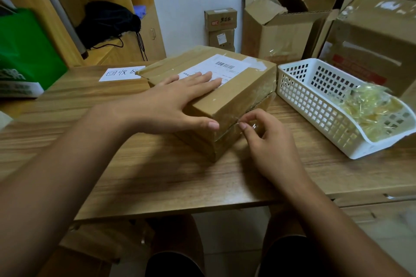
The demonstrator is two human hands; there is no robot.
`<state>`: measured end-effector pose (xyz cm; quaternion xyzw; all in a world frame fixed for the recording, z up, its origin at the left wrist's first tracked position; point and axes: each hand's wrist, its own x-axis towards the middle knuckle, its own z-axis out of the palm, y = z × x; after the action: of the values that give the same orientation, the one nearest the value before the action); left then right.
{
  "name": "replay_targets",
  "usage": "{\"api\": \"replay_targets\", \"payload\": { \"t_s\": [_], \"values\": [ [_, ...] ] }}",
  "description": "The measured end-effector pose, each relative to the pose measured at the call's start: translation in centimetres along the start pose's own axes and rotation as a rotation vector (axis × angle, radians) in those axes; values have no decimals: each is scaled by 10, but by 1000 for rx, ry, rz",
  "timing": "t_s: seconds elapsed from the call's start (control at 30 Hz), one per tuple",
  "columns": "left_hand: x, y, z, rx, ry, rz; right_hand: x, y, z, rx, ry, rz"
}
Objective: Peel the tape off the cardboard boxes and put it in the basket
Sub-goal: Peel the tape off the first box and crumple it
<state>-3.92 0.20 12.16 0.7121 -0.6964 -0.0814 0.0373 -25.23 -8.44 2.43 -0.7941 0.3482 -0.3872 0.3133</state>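
Observation:
A brown cardboard box (236, 87) with a white shipping label lies in the middle of the wooden table. My left hand (177, 101) rests flat on its top, fingers spread, thumb over the near corner. My right hand (267, 139) is at the box's near right side, thumb and forefinger pinched on a strip of clear tape (252, 125) along the seam. A white plastic basket (319, 105) stands to the right of the box and holds a crumpled wad of yellowish peeled tape (369, 110).
Several more cardboard boxes (283, 29) stand at the back and right, some taped. A paper sign (122, 73) lies left of the box. A green bag (24, 51) sits at the far left. The wooden table (157, 175) edge runs near my knees.

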Motion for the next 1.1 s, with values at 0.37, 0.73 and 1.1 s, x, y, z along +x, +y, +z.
{"api": "replay_targets", "payload": {
  "t_s": [0.37, 0.73, 1.1],
  "values": [
    [5, 18, 14, 74, 116, -60, -46, -18, 11, -24, 2, -41],
    [9, 37, 17, 182, 182, -140, -38, -2, 0, 70, 86, 64],
    [8, 35, 10, 19, 230, -75, -13, 24, -17, 352, 214, 207]
  ]
}}
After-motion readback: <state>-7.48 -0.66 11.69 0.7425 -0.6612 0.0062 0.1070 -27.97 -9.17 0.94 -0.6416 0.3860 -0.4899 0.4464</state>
